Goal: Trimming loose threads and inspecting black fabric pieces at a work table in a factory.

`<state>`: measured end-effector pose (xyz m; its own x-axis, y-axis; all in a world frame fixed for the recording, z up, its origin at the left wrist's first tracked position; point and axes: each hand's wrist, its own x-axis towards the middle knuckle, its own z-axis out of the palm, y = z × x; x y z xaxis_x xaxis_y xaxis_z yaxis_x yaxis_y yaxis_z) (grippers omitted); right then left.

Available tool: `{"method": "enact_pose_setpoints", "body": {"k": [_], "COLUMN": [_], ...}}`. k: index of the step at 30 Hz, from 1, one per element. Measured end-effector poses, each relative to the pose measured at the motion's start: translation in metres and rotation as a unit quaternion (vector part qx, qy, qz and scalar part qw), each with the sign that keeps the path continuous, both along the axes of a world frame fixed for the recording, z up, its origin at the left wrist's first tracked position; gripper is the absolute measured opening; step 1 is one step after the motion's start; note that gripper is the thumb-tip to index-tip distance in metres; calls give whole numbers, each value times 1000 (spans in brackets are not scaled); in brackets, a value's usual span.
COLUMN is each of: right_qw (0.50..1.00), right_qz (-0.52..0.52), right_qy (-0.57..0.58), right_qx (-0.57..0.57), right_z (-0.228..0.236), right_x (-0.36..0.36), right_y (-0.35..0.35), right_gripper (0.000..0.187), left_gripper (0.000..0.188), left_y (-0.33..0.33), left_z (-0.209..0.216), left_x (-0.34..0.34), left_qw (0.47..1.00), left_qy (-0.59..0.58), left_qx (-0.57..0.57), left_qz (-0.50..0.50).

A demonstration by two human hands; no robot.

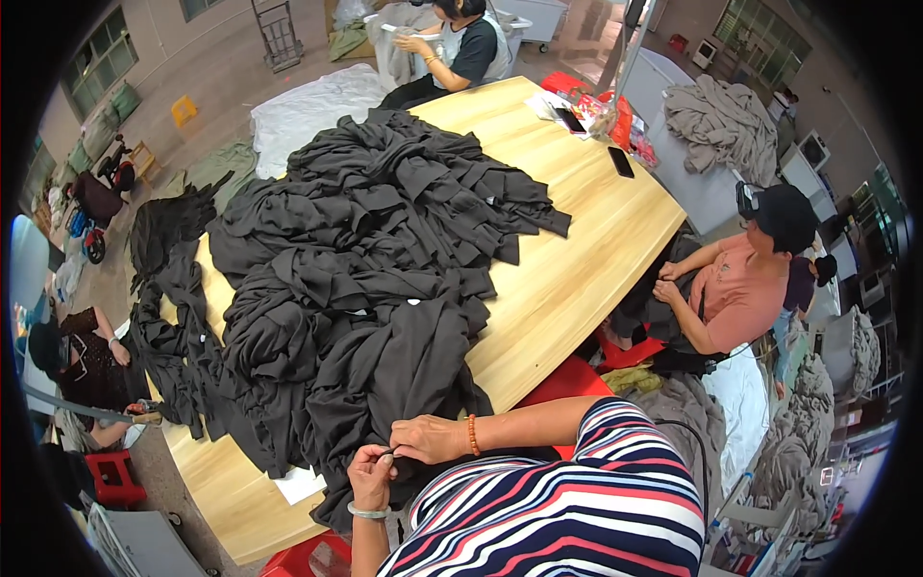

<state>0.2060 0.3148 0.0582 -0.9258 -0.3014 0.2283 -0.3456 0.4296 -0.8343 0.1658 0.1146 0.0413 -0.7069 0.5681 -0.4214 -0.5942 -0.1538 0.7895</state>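
Note:
A large heap of black garments (pixel 385 192) spreads over the wooden table, and its near end drapes down in front of me. My left hand (pixel 370 479), with a pale bangle at the wrist, pinches a thin edge of a black garment (pixel 399 370). Close against it, my right hand (pixel 428 439), wearing an orange bead bracelet, has its fingers closed on the same cloth. Both sets of fingertips almost meet at the pinched edge. The lower part of this garment is partly hidden behind my hands and my striped top.
Bare wood of the table (pixel 596 231) lies to the right of the heap. Two phones (pixel 620 162) rest near its far right corner. White paper (pixel 296 486) sits at the near left. Co-workers sit right (pixel 750 279), left (pixel 91 356) and far (pixel 461 48). Red stools (pixel 115 478) stand around.

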Motion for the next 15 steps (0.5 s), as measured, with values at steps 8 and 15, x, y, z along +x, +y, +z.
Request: {"method": "enact_pose_setpoints", "body": {"k": [8,15], "right_qw": [992,989], "right_qz": [-98,-138], "right_qy": [-75,-54], "right_qx": [-15,-11], "right_z": [12,20], "right_x": [-4,-9], "right_y": [-16,-24], "right_gripper": [13,11], "left_gripper": [8,7], "left_y": [16,24], "left_z": [7,10], "left_x": [14,18], "left_qw": [959,934], "left_qy": [235,263], "left_qx": [-118,-137], "left_qz": [108,200]}}
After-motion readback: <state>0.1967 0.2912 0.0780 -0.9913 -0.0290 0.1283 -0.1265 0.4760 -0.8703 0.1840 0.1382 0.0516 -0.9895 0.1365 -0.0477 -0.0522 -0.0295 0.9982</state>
